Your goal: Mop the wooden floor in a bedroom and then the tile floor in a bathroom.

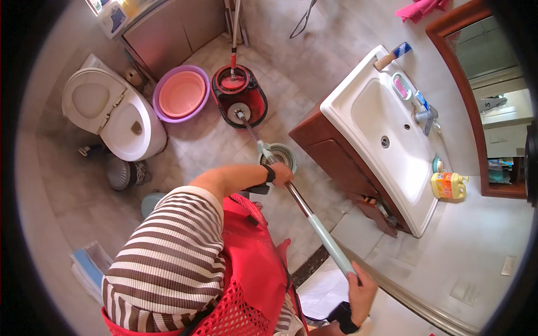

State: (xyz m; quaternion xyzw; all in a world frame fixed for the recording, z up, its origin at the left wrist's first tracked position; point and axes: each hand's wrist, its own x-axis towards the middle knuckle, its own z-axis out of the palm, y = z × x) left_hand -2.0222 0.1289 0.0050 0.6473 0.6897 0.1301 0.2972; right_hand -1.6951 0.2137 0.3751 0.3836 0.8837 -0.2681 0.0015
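Marbled bathroom floor point(193, 148), a mop point(300, 199) slanting across the frame's centre.
Left hand point(282, 175) at mid-frame and right hand point(363, 288) at lower right are both closed around its slim pole, glossy metal and pale green; its round plate sits inside the red-and-black bucket point(259, 109), upper centre. Bare tile separates the bucket from the brown vanity point(336, 162) edge, right of centre.

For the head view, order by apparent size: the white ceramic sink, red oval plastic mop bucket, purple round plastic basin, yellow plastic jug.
1. White sink
2. Red mop bucket and purple basin: too alike to rank
3. Yellow jug
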